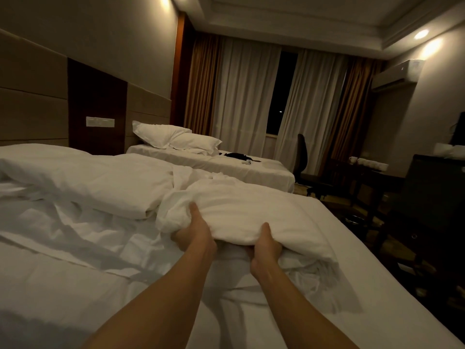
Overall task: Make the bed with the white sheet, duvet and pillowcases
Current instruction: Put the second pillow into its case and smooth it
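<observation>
Head view, going L to R. Far L: bulk of the duvet (83, 177) lies heaped and folded back across the near bed (377, 280), w/ rumpled white sheet (83, 230) showing below it, creased and not pulled flat. Centre: left hand (195, 234) grips the edge of a bunched white bundle (251, 212), thumb on top, fingers curled under. Just R of it, right hand (265, 245) grips the same bundle the same way; both hands close together, near mid-bed. Can't tell if bundle is a duvet corner or a pillowcase. R side of the mattress looks smooth, sheet flat there. Behind: second bed (264, 170) w/ two pillows (176, 137) at its head and a dark item on top. Far R: chair (303, 157), dark counter (427, 187).

Progress, as I judge it: early-to-mid. Sheet seems on but wrinkled on L; duvet not yet spread; no pillows seen on near bed, so pillowcases prob. still to do.
</observation>
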